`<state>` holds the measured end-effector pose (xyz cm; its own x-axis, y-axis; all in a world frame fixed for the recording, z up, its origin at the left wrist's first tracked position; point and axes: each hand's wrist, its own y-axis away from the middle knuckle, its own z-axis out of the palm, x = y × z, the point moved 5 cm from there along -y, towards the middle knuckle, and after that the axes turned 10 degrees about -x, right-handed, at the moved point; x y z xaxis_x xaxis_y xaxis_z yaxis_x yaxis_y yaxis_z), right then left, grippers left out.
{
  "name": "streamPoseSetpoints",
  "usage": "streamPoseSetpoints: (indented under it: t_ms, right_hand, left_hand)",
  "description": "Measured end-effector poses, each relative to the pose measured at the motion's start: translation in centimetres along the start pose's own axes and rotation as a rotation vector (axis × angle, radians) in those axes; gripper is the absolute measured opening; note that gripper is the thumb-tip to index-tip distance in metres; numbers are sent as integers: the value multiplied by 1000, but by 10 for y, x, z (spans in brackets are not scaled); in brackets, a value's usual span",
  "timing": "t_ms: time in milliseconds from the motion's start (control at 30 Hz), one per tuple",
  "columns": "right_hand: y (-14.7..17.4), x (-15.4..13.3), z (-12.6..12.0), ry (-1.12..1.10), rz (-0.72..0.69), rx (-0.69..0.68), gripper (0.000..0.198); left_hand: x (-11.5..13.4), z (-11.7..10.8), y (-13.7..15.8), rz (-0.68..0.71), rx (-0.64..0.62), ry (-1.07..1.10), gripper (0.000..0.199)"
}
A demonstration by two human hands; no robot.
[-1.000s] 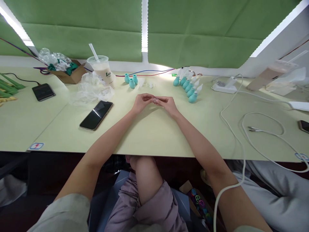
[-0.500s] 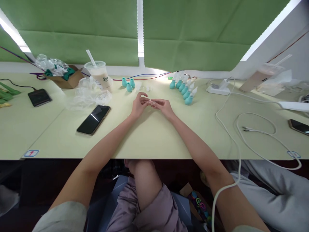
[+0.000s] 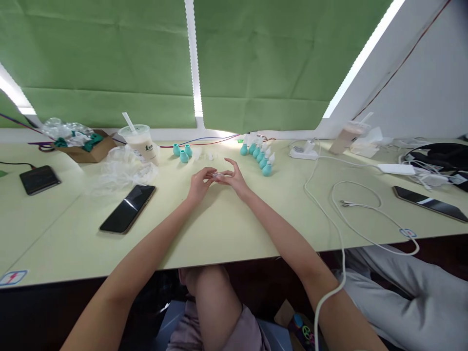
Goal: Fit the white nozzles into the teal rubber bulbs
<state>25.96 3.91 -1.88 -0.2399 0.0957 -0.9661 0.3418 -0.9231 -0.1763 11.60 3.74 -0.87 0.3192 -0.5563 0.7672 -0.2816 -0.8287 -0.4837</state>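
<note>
My left hand (image 3: 201, 183) and my right hand (image 3: 234, 179) meet above the middle of the table. Between their fingertips is a small clear-and-white piece (image 3: 218, 174), too small to name for certain. Both hands pinch it; my right index finger is raised away from it. Beyond my left hand stand a few small turquoise vase-shaped pieces (image 3: 184, 156) with open tops. Small whitish translucent parts (image 3: 210, 157) lie beside them. To the right of my hands, a row of turquoise bulb-shaped pieces (image 3: 266, 169) carries white pointed tips.
At left are a phone (image 3: 127, 208), a crumpled clear plastic bag (image 3: 122, 171), a drink cup (image 3: 143, 146) with a straw and a cardboard box (image 3: 87, 152). A power strip (image 3: 303, 153) and a looping white cable (image 3: 331, 222) lie at right, near another phone (image 3: 431, 204).
The view has turned to the right and tilted up. My right index finger has lifted, and the small piece between my hands shows more clearly.
</note>
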Motion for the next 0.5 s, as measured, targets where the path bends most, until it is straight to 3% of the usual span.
streamPoseSetpoints:
  t_ms: [133,300,500]
  right_hand:
    - [0,1,3,-51,13,35,81]
    - [1,3,7,-189,6,77,58]
    - [2,4,8,-239,-9,42,55]
  left_hand:
    - [3,0,2,-53,28,33,27]
    - [8,-5,1,-49,64,-15,31]
    - [4,-4,-3,-59,-34,27,26]
